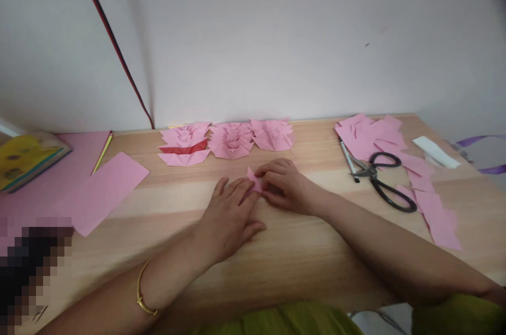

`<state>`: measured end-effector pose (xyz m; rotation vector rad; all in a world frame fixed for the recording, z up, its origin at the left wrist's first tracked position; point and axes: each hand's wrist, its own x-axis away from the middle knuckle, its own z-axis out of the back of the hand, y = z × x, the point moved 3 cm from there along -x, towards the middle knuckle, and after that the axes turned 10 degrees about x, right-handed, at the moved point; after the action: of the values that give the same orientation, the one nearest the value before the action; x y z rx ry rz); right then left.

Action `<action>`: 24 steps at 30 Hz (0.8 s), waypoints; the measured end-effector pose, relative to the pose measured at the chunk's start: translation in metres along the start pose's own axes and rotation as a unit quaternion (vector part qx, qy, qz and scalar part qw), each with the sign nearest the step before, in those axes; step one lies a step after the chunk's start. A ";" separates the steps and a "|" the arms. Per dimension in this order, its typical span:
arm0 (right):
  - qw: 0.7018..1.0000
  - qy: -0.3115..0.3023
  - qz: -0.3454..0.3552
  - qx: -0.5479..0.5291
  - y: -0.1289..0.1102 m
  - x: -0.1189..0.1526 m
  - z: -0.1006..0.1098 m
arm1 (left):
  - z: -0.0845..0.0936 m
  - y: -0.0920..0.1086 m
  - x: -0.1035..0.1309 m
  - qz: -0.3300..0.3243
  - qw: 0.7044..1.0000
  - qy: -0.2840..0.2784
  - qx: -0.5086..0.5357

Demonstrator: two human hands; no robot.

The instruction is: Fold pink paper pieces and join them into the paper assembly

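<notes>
A small folded piece of pink paper (255,181) lies on the wooden table between both hands, partly covered by fingers. My left hand (231,214) rests over its left side, fingers spread and lying flat, the thumb pointing right. At the paper's right edge, my right hand (288,187) has its fingers curled together and pinches the paper against the table. Just beyond the hands stand three groups of folded pink paper: left (185,158), middle (231,151) and right (272,137). A red folded piece (184,149) sits in the left group.
Black-handled scissors (373,173), a pen (348,158), pink scraps (432,208) and a white strip (436,151) lie right. Pink sheets (114,187), a yellow pencil (103,153) and a yellow packet (29,158) are left. The wall (256,35) borders the table (316,266).
</notes>
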<state>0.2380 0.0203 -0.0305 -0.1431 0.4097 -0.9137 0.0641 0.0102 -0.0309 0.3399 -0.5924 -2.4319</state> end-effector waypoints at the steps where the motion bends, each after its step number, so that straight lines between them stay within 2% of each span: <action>1: 1.000 0.001 0.000 -0.002 0.000 0.000 0.000 | 0.000 0.000 0.000 -0.001 1.000 0.002 0.002; 24: 1.000 0.001 -0.004 -0.005 0.000 0.000 -0.001 | 0.001 0.000 0.000 0.002 1.000 0.000 0.008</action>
<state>0.2377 0.0205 -0.0311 -0.1527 0.4156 -0.9207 0.0636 0.0104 -0.0297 0.3449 -0.6133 -2.4247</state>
